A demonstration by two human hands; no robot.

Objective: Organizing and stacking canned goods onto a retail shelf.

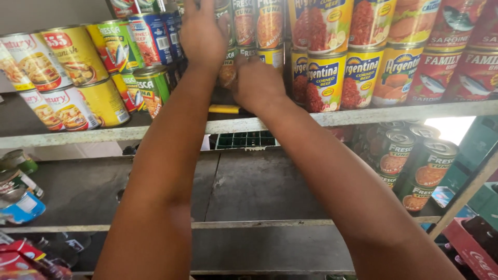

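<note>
Tuna cans (pixel 258 26): an upright stack with orange labels stands at the middle of the upper shelf (pixel 363 115), just in front of both your hands.
Direction: the stack lies ahead of you and slightly up; your arms reach straight toward it from below.
Long axis: the cans stand vertical, one on another.
Left hand (pixel 202 33): you have it raised highest, flat against the stack's left side, fingers pointing up and close together.
Right hand (pixel 257 83): you have it lower, curled at the lower can of the stack; whether it pinches the can, you cannot tell, as the fingers are hidden.
Nearer hand: both touch or nearly touch the stack.
Neighbours: yellow corned beef cans (pixel 324 80) stand just right; a green-labelled can (pixel 153 88) stands left.
</note>
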